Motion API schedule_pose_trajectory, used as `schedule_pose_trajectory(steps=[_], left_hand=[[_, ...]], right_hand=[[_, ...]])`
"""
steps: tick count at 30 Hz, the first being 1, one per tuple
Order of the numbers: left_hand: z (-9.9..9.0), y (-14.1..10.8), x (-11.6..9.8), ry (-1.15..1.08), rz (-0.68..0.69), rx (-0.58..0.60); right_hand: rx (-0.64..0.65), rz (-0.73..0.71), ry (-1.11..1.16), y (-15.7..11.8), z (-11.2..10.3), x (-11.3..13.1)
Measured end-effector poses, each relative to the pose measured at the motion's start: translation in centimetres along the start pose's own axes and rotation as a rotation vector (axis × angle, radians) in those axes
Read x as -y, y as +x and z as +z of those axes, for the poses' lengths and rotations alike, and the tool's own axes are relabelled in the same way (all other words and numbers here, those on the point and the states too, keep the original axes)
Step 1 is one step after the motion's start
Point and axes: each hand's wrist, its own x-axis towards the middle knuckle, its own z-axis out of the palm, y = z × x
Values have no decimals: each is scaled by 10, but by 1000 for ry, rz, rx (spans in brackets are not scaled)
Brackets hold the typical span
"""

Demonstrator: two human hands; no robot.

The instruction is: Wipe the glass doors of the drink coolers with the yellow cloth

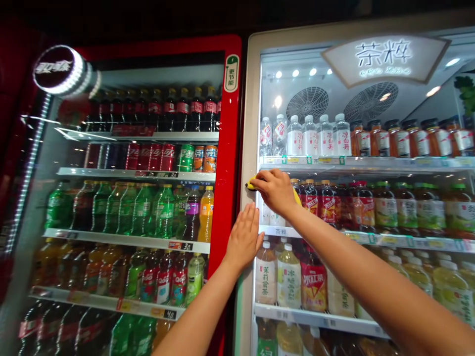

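Note:
My right hand (276, 192) is closed around a yellow object with a black tip (252, 184). Its dark end meets the pale door frame (249, 163) of the right-hand drinks fridge, and a bit of yellow shows on the far side of the hand. The grip hides most of the object, so I cannot tell its exact kind. Just below, my left hand (244, 237) lies flat against the same frame, fingers stretched upward and holding nothing. Behind the right hand is the fridge's glass door (356, 193).
To the left stands a red-framed drinks fridge (224, 148) with shelves of bottles and cans. Inside the right fridge are water bottles (309, 136), tea bottles (399, 205) and a lit sign (386, 59) at the top. A dark gap separates the two fridges.

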Motion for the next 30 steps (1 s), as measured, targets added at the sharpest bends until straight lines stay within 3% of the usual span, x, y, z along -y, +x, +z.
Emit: schedule_pose_trajectory(steps=[4,8,11,15,18,22,25,27,30], left_hand=[[-1,30,9,20,-13,-3],[-6,51,17,53,-59,-13],[-7,57,19,76,-71,-15],[-5,73,22,76,-70,-25],[-7,94,23,36,-109,-56],[-11,121,24,-12,-176,-86],[-14,136,26,-11,-189,-76],[-17,145,29,1,-190,-61],[-22,161,33,14,-213,-40]], right_hand=[[-68,94,-36,44,-2,-18],[-153,235,-37,32,-5,-16],[-137,213,4,19,-1,-8],[-79,139,26,53,1,-17],[-88,211,-36,75,-6,-32],[-134,359,-162,44,-11,-33],[-127,329,-202,21,-9,-24],[-126,300,-186,27,-10,-25],[-170,328,-133,58,-17,-43]])
